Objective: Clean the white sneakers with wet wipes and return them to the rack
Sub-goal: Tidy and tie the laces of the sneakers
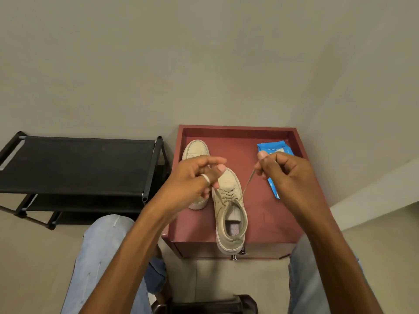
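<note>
Our left hand (195, 177) & right hand (285, 175) each pinched a lace (248, 183) end above the sneaker (229, 209), frame ctr, on the red table (263, 214); 2nd sneaker (196, 150) just left; wipes pack (275, 150) right; rack (79, 164) far left.

Open tray (238, 132) floor is found at centre right of the frame, between the near sneaker (229, 180) and the wipes pack (277, 148). Its upper part is crossed by a taut lace (248, 184). The tray's left side is blocked by the far sneaker (196, 149). Room is offered on the rack (77, 164) top at left.
</note>
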The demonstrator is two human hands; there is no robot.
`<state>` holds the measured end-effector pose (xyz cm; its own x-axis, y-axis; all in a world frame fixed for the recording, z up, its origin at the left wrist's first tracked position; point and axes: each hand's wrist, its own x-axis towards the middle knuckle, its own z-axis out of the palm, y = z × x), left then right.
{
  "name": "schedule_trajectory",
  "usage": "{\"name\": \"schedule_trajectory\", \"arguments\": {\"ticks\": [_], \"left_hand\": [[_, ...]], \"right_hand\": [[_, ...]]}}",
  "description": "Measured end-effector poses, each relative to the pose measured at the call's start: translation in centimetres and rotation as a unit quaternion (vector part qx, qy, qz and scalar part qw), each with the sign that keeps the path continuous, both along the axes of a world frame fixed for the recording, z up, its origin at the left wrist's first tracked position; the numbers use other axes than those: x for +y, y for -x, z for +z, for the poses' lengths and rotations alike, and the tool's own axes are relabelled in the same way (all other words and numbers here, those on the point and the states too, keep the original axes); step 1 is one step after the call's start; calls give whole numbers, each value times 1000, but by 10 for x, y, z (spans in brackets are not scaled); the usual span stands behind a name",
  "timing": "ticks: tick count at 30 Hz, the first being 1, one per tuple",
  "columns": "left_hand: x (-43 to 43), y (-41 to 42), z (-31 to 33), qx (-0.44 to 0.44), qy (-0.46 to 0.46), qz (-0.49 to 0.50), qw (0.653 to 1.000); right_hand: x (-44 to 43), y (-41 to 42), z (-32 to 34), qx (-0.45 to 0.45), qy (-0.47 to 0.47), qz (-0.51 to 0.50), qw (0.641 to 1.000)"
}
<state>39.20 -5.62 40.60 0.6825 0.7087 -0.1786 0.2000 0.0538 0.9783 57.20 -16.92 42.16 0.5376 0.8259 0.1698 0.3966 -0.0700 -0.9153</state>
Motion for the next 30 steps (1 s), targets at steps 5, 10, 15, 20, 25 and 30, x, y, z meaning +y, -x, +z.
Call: {"name": "schedule_trajectory", "arguments": {"ticks": [5,10,15,20,25,30], "left_hand": [[-1,-36,28,55,-125,-141,980],[4,-46,35,43,-66,-103,992],[5,-42,31,2,15,-28,999],[-9,-44,28,-33,96,-27,994],[-8,-37,30,-58,139,18,988],[0,-19,16,6,-11,98,995]], "right_hand": [[14,6,30,-99,0,46,994],[16,9,32,-61,-48,-74,994],[0,20,-12,4,73,-11,997],[5,42,-41,-98,74,-36,992],[6,38,-46,-152,34,-90,984],[0,29,-40,-136,-4,-82,987]]}}
